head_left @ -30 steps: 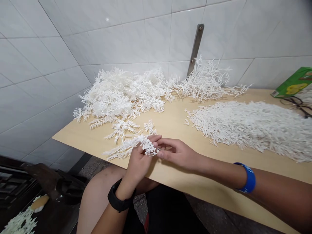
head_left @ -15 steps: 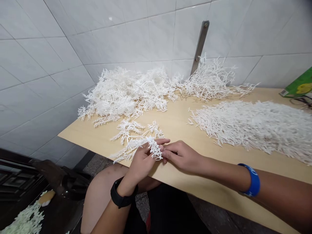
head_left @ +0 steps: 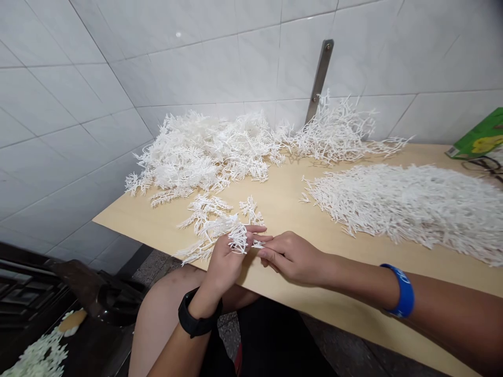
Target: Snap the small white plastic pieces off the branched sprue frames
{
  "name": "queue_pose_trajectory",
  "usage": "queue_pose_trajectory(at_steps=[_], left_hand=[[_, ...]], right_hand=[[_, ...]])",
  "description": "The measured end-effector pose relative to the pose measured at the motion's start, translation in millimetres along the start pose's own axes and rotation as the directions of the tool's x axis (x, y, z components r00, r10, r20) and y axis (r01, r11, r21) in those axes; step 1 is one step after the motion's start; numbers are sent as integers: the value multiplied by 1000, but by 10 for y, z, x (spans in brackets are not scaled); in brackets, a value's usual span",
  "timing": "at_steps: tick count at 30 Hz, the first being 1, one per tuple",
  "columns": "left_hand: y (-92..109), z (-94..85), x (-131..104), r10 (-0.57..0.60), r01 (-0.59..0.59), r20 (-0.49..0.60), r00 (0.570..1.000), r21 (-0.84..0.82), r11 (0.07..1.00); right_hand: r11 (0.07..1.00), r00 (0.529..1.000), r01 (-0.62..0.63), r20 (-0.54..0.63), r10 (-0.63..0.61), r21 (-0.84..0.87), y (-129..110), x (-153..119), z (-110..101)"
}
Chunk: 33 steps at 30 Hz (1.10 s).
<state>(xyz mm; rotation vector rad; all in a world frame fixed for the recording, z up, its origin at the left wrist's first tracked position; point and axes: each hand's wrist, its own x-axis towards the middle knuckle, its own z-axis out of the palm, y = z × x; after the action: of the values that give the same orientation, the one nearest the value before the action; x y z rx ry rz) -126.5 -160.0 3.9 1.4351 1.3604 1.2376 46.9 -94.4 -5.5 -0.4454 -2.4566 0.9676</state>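
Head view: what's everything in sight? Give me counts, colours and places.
held sprigs: count unclear, white, in left hand
loose sprigs: several, white, beyond that hand
branch heap: 1, white, along table's back
short-piece heap: 1, white, table's right side
table: 1, tan, against wall tiles
wall tiles: many, whitish, behind table
metal bar: 1, grey, on wall
box: 1, green and yellow, far right
glasses: 1 pair, dark, by box
furniture: count unclear, dark brown, lower left
pale pieces: uncountable, whitish, lower left
wristbands: 2, black left, blue right
hands: 2, bare, left and right, nearly meeting, front centre
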Motion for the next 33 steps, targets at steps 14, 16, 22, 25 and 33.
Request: queue_pose_trajectory(at_steps=[14, 16, 22, 25, 33], left_hand=[[-60, 14, 60, -194, 88, -208, 959, -434, 897], [-67, 20, 62, -161, 101, -155, 975, -335, 937], [-138, 39, 86, -160, 53, -245, 956, -391, 919], [-157, 30, 99, -170, 43, -260, 951, -432, 901], [-127, 33, 85, -165, 50, -250, 954, -410, 911]], right_hand=[[941, 966, 250, 127, -226, -229, 14, -47, 15], [949, 986, 164, 69, -151, -271, 76, -32, -30], [888, 996, -46, -85, 8, -458, 404, 43, -321], [870, 979, -141, -197, 52, -473, 529, 51, -434], [953, 917, -188, -306, 257, 236, 287, 52, -211]])
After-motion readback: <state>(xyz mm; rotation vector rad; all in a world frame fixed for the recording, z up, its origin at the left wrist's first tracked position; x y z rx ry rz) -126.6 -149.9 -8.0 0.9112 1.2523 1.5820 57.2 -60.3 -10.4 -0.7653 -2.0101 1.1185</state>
